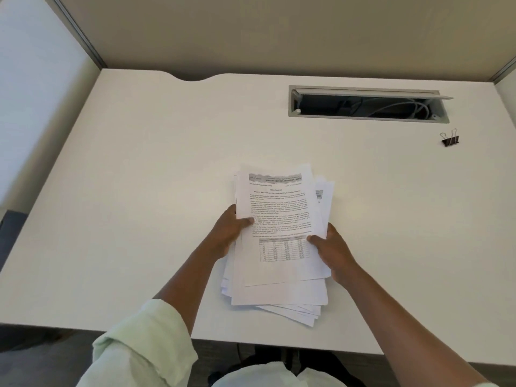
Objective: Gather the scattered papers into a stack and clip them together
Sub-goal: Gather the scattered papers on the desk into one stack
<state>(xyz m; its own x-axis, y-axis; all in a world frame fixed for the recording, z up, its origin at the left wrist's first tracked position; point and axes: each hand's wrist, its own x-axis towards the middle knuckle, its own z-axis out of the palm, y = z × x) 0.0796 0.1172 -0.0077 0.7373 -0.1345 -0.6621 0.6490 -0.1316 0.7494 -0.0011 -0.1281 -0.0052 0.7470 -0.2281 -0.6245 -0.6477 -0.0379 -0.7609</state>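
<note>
Both hands are closed on the papers (279, 236): the left hand (227, 233) is clamped on the left edge with its thumb laid over the top sheet, and the right hand (331, 248) is clamped on the right edge, thumb on top too. The papers are held near the middle of the desk (139, 191), toward its front edge, and the sheets are fanned and uneven at the corners. The gathering step appears nearly done; squaring is judged to be next, edges tapped level. The clip (450, 139) is left well apart, far right, below the cable slot (368, 104). Nothing is seen lying between; one hand would have to be freed for the reach.
</note>
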